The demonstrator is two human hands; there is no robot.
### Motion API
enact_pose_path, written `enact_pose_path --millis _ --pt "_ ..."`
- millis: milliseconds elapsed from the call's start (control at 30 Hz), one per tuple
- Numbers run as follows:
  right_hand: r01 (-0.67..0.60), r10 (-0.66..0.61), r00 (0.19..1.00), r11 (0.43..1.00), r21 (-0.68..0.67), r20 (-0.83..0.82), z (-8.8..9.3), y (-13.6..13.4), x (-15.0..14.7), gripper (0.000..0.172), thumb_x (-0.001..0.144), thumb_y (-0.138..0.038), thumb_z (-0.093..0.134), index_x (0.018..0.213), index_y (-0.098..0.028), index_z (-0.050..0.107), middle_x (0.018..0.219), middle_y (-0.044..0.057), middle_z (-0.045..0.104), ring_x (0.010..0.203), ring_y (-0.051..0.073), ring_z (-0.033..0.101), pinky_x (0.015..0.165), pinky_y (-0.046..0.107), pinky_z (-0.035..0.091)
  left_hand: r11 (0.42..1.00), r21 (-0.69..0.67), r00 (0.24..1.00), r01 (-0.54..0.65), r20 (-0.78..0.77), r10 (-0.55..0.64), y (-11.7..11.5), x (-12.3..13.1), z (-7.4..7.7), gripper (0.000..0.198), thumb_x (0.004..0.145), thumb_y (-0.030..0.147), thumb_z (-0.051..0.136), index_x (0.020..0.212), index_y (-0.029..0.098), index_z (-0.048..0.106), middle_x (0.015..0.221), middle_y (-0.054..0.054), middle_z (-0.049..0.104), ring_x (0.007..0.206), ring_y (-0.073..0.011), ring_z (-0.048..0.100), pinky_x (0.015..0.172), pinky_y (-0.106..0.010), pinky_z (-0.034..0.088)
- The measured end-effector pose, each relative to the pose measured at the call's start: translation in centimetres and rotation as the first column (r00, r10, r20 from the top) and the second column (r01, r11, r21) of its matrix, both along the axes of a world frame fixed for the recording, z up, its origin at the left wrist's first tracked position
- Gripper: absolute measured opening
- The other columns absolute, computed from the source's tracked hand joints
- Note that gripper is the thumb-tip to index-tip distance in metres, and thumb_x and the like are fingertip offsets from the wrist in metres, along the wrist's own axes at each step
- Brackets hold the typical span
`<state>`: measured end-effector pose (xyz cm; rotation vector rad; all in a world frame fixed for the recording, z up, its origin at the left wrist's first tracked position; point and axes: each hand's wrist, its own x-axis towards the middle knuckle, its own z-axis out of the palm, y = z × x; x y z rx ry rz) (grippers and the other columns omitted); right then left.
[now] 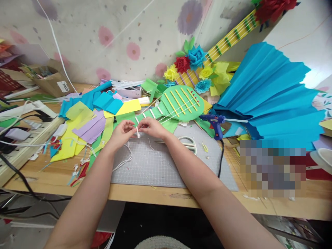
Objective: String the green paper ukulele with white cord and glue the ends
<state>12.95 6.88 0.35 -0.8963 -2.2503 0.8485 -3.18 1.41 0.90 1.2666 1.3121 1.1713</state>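
A wooden table (155,195) holds a gray mat (153,171), with yellow paper (61,151) and red scraps (83,173) left of the mat

Both bare arms stretch forward and converge. The left forearm (93,186) slants in from the lower left, the right forearm (199,173) from the lower right. The left hand (123,134) and right hand (151,127) nearly meet, their fingers (130,125) curled into pinches, fingertips turned toward each other, knuckles up.
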Motion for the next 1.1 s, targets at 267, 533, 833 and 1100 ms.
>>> enact_pose_path --millis 267,533,833,1100 --pt "0.049 -0.067 0.990 0.989 0.139 0.128 0.2 -0.4 -0.3 0.007 0.079 -0.022 0.066 0.080 -0.017 0.070 0.074 0.001 0.061 0.082 0.016 0.048 0.079 0.029 0.034 0.997 0.016 0.996 -0.081 -0.043 0.082 0.1 0.1 0.0 0.045 0.050 0.023 0.073 0.086 0.019 0.046 0.066 0.005 0.060 0.055 -0.0118 0.061 0.056 -0.027 0.050" --pt "0.113 -0.186 0.971 0.912 0.394 0.152 0.1 -0.7 -0.2 0.038 0.079 -0.030 0.066 0.116 -0.021 0.063 0.120 0.009 0.056 0.117 0.026 0.039 0.102 0.041 0.026 0.912 0.065 0.909 -0.404 -0.080 0.409 1.0 -0.7 -0.3 0.040 0.051 0.013 0.064 0.084 0.021 0.043 0.068 0.007 0.055 0.051 -0.0078 0.055 0.050 -0.021 0.045" --pt "0.149 -0.227 0.965 0.890 0.431 0.135 -0.5 -1.0 -0.5 0.031 0.085 -0.031 0.056 0.112 -0.018 0.064 0.110 0.010 0.061 0.109 0.025 0.044 0.099 0.039 0.031 0.857 0.078 0.832 -0.509 -0.211 0.513 1.5 -2.4 -1.4 0.041 0.052 0.009 0.061 0.087 0.021 0.042 0.072 0.007 0.049 0.050 -0.0089 0.055 0.047 -0.023 0.045" --pt "0.097 -0.188 0.965 0.902 0.420 0.182 -0.5 -1.7 -1.2 0.030 0.085 -0.030 0.056 0.111 -0.019 0.064 0.110 0.009 0.062 0.109 0.025 0.044 0.099 0.040 0.030 0.896 0.170 0.804 -0.410 -0.396 0.443 1.2 -2.8 -1.7 0.039 0.060 0.012 0.059 0.095 0.021 0.045 0.085 0.002 0.056 0.062 -0.0110 0.060 0.061 -0.025 0.048"
